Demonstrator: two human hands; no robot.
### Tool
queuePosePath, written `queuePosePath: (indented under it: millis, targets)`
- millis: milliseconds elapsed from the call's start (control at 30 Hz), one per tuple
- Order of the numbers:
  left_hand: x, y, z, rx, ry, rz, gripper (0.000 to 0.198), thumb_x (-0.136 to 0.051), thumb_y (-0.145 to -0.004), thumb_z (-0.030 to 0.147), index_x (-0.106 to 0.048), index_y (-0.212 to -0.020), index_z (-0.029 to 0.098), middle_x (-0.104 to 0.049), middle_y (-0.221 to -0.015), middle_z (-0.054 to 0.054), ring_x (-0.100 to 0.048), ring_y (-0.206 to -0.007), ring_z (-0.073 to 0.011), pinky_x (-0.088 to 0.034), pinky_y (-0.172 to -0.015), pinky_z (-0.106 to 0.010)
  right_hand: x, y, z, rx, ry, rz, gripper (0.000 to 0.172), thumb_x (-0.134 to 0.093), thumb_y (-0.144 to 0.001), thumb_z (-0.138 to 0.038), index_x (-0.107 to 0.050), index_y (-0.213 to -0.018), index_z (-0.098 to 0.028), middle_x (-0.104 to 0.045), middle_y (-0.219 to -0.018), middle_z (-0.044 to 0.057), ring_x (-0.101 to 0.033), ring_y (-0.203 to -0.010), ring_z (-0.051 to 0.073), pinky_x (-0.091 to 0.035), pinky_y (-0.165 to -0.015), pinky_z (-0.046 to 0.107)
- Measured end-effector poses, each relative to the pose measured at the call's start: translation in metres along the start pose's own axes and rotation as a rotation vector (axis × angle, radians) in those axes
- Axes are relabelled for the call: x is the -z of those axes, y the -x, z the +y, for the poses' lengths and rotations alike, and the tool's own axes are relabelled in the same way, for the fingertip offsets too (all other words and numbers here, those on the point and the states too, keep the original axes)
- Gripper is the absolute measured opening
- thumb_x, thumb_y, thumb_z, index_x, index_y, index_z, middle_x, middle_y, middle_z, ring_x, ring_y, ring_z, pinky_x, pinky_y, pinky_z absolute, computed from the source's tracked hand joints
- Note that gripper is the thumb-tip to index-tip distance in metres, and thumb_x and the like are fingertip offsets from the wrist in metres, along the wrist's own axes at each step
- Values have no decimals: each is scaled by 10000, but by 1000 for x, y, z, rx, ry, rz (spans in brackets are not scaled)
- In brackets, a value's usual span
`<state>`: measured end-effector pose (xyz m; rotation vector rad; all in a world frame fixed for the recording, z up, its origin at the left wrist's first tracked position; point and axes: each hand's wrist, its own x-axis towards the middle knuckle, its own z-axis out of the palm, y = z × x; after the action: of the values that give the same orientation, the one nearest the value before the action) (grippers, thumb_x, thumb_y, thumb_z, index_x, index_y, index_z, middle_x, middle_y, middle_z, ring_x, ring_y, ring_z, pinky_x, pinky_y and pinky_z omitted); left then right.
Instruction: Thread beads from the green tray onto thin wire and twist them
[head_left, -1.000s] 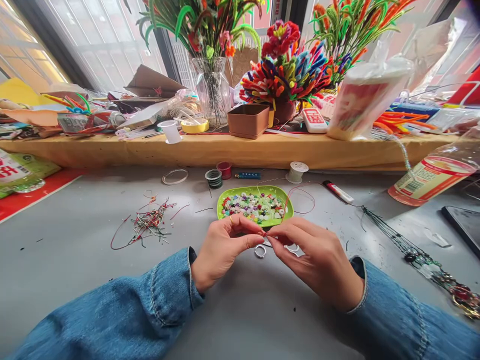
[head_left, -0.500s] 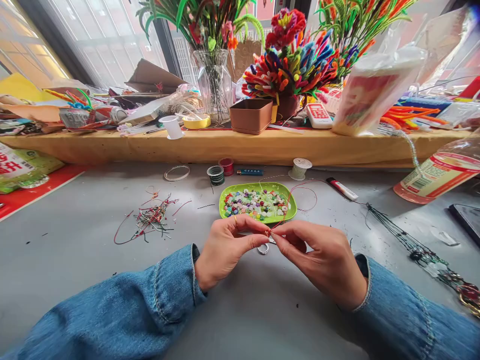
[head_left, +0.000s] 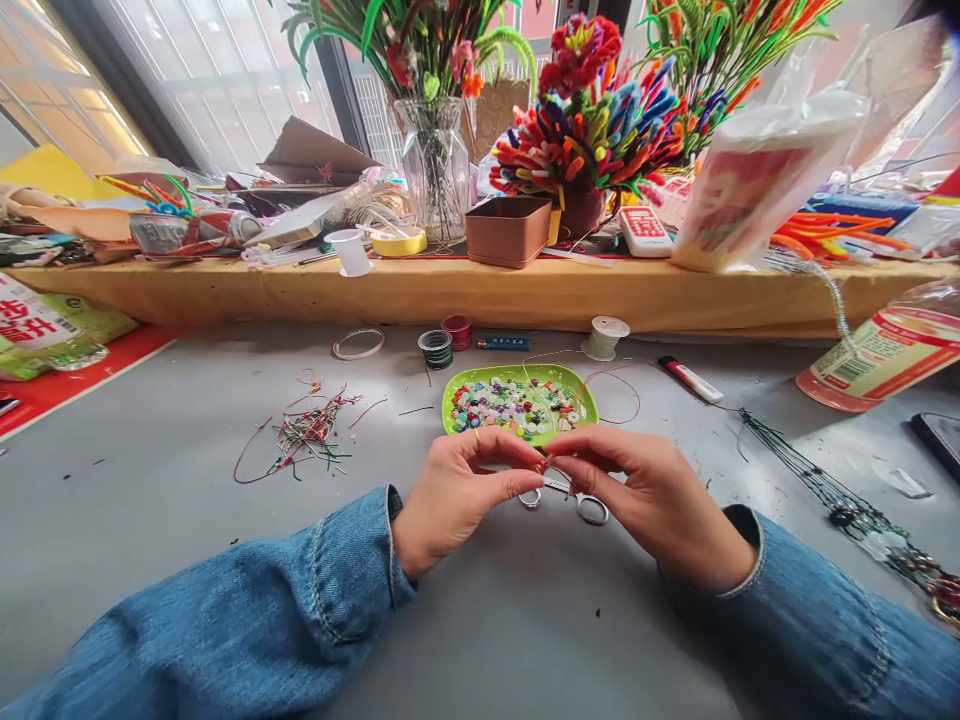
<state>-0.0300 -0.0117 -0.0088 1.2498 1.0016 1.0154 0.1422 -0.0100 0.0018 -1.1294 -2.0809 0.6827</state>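
Observation:
My left hand (head_left: 466, 492) pinches a thin red cord (head_left: 541, 465) between thumb and fingertips. Right beside it, fingertips almost meeting, my right hand (head_left: 651, 500) is closed on the same cord. Details of the cord are too small to make out at the fingertips. Under the hands lie small silver scissors (head_left: 592, 510), partly covered by the fingers. Just beyond, a green tray (head_left: 592, 410) holds many coloured beads (head_left: 510, 405). A loop of fine red cord (head_left: 636, 400) curls on the table at the tray's right.
Thread spools (head_left: 435, 350) stand behind the tray, a white spool (head_left: 606, 338) to their right. Cord scraps (head_left: 311, 432) lie left. On the right are a lighter (head_left: 688, 380), knotted dark cords (head_left: 810, 475) and a bottle (head_left: 885, 350). A cluttered ledge (head_left: 300, 295) runs along the back.
My right hand has shifted slightly, its fingers lifting and spreading a little, so the scissors' second handle loop now shows. The left hand stays pinched. The whole view has moved slightly.

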Motion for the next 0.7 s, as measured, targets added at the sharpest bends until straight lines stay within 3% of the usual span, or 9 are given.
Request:
queuePosePath:
  millis: [133, 333, 467, 700]
  targets:
    - [0, -1, 0, 128, 48, -38, 242, -668, -578, 195, -612, -807, 139, -617, -758, -34, -563, -719, -134, -466, -643, -242, 4, -1, 0, 6, 73, 4, 141, -472, -785, -223, -610, -795, -195, -641, -698, 3, -576, -624, 115, -456, -582, 221]
    - [3, -3, 4, 337, 180, -204, 135, -582, -640, 162, -616, -768, 139, -591, -723, -33, -562, -703, -114, -444, -574, -178, 0, 3, -1, 79, 168, 35, 111, -476, -779, -191, -584, -802, -208, -636, -694, -13, -569, -607, 106, -438, -580, 214]
    - [4, -3, 6, 370, 289, -259, 130, -549, -668, 184, -609, -771, 132, -596, -716, -42, -560, -685, -109, -447, -548, -171, -3, 6, -1, 133, 214, 26, 106, -473, -783, -179, -566, -821, -214, -634, -713, -22, -571, -625, 98, -426, -591, 205]
    - [2, -3, 6, 395, 229, -238, 38, -542, -643, 161, -569, -651, 136, -566, -644, -22, -530, -623, -91, -432, -504, -163, -6, 9, 2, 208, 283, 7, 100, -476, -782, -170, -544, -853, -193, -624, -745, -10, -561, -644, 98, -402, -617, 209]
